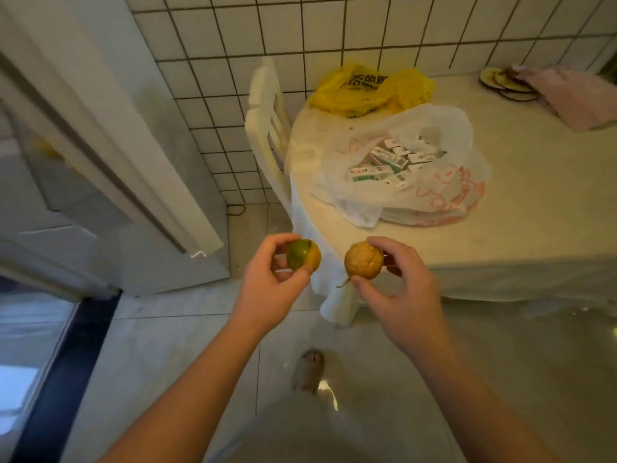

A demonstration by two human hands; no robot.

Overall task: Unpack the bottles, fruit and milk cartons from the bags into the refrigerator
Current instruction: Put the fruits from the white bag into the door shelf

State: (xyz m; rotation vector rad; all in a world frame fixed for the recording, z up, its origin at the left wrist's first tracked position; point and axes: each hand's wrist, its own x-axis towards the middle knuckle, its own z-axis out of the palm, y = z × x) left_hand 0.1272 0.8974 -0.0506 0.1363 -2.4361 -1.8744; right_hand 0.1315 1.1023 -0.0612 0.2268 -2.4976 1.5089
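Observation:
My left hand (267,289) grips a green-and-yellow fruit (302,254) between thumb and fingers. My right hand (400,295) holds a rough orange-brown fruit (363,260) with a short stem at its lower left. Both fruits hang over the floor just off the table's near corner. On the table lies a clear plastic bag (434,182) with pink print, open at the top, showing several green-and-white milk cartons (387,163). Behind it sits a crumpled yellow bag (364,90). The white refrigerator door (110,138) stands open at the left.
A white chair (267,128) stands against the tiled wall between refrigerator and table (534,212). Plates (507,83) and a pink cloth (574,95) lie at the table's far right. My slippered foot (309,370) is on the tiled floor below.

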